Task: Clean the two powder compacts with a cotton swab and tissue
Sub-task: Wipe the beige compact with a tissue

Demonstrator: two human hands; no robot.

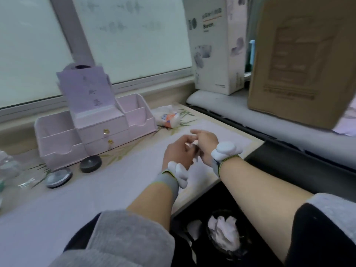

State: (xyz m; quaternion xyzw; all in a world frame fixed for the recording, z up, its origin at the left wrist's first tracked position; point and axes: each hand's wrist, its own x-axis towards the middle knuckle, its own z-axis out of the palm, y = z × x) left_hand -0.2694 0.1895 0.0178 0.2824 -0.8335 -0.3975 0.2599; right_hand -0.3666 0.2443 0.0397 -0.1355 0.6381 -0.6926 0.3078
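1. Both hands meet at frame centre: left hand (179, 151) and right hand (205, 145) curl together round a small white tissue (195, 144).
2. Two compacts lie lower left: a silver compact (58, 177) and a black compact (90, 163), both shut.
3. Upper right, a white box (215, 45) bears blurred writing.

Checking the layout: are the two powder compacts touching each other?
Apart. The head view shows bare mat between the black compact and the silver-lidded compact.

The white carton (215, 45) reads "Baon"; other print is blurred.
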